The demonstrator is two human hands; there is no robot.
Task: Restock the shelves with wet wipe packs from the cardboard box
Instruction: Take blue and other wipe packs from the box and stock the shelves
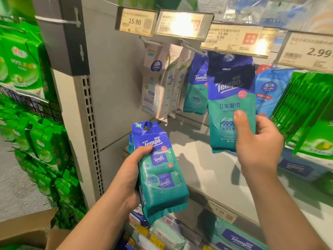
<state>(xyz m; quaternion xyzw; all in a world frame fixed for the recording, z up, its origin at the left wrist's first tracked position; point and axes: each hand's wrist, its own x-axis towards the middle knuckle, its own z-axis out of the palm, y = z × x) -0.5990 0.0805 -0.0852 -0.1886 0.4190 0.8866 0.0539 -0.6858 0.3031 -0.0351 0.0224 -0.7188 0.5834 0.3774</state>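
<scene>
My left hand (pixel 130 170) grips a small stack of blue-and-teal Tempo wet wipe packs (pixel 160 174) at chest height in front of the shelf. My right hand (pixel 257 143) holds a single Tempo pack (pixel 228 98) by its lower edge, thumb on the front, lifted so its top hole sits at the peg hook under the price tag (pixel 237 39). Another Tempo pack (pixel 196 83) hangs on the hook just behind it. The open cardboard box (pixel 27 230) shows at the bottom left corner.
White Vinda packs (pixel 156 82) hang on the hook to the left. Blue Vinda packs (pixel 270 92) and green packs (pixel 310 109) hang to the right. A grey shelf board (pixel 207 170) lies below. Green product packs (pixel 23 69) fill the rack at far left.
</scene>
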